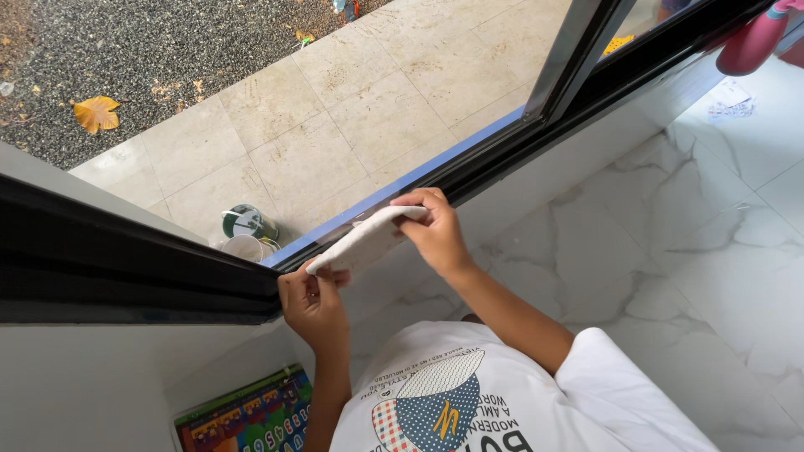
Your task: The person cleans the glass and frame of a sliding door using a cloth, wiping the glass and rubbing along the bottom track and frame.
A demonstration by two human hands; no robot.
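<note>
Both hands — left hand (314,301) and right hand (435,234) — are pinching a folded grey cloth (364,241) at frame centre, seemingly readying it; wiping the window track (469,167) likely calls for pressing it flat.

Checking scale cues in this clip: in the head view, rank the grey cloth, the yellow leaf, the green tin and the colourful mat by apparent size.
1. Colourful mat, though partly cut off
2. Grey cloth, held by both hands
3. Green tin and yellow leaf: too alike to rank, and both lie farther away outside.
</note>
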